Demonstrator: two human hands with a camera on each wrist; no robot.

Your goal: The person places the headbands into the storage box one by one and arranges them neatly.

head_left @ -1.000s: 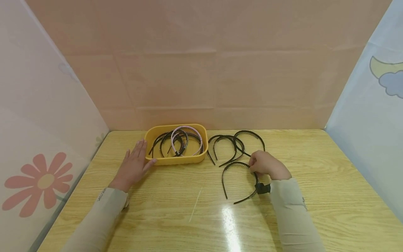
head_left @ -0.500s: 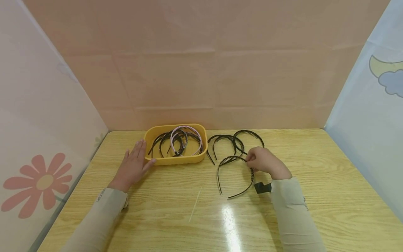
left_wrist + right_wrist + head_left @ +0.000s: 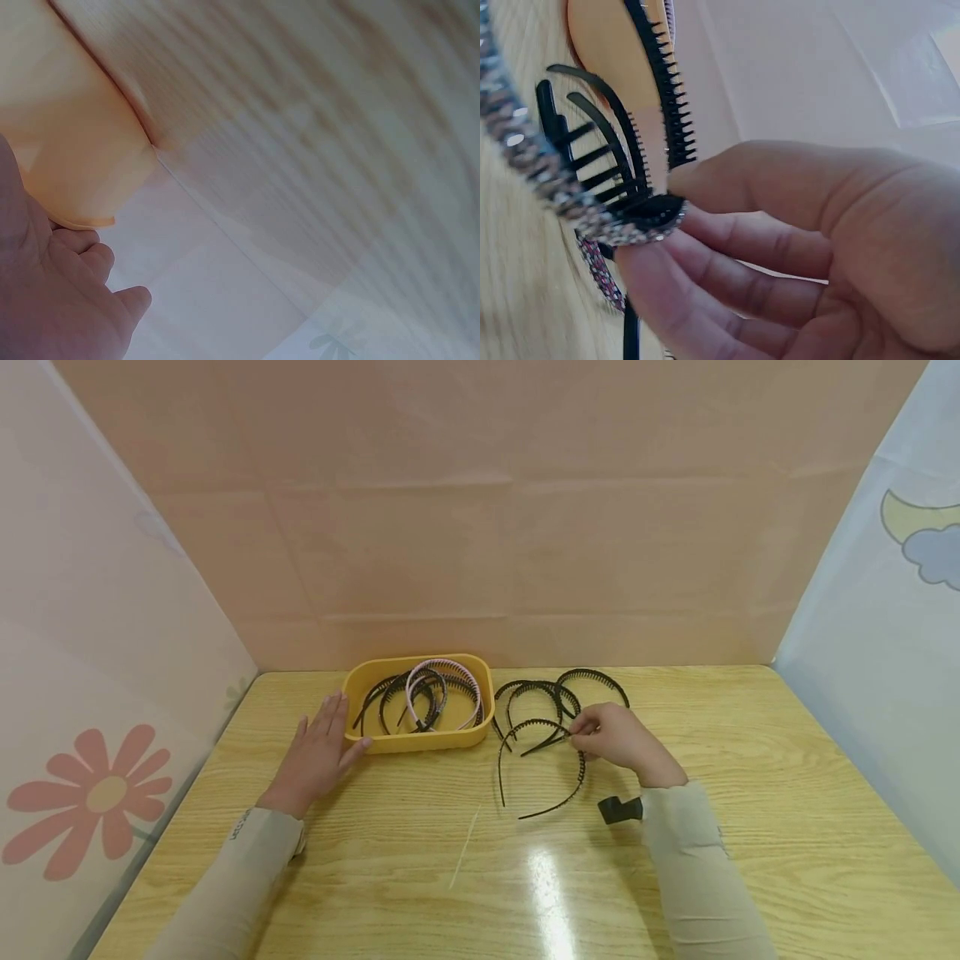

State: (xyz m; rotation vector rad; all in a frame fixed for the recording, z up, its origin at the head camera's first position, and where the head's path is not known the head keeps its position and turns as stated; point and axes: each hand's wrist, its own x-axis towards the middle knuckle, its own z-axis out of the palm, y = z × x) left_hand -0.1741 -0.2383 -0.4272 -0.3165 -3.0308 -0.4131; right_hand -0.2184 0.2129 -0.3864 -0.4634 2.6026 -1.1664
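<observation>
My right hand (image 3: 618, 745) pinches a black toothed headband (image 3: 582, 768) between thumb and fingers at its right side, its two ends pointing toward me. Sparkling stones cover the outer face of this headband (image 3: 551, 176) in the right wrist view, and its black teeth point inward. On the left, my left hand (image 3: 311, 762) lies with straight fingers against the left end of a yellow basket (image 3: 420, 743). Inside the basket are a pink headband (image 3: 444, 662) and several dark ones. The left wrist view shows the fingers (image 3: 97, 259) at the basket's wall, partly out of frame.
Right of the basket, several black headbands (image 3: 592, 673) lie overlapping on the wooden table (image 3: 390, 860). The held one overlaps them in the head view. A pinkish backdrop (image 3: 510, 560) stands behind, with pale printed panels on both sides. A black wrist camera (image 3: 619, 810) sits at the right cuff.
My right hand has moved left and a little away from me, carrying the headband up toward the others and nearer the basket. My left hand has stayed in place.
</observation>
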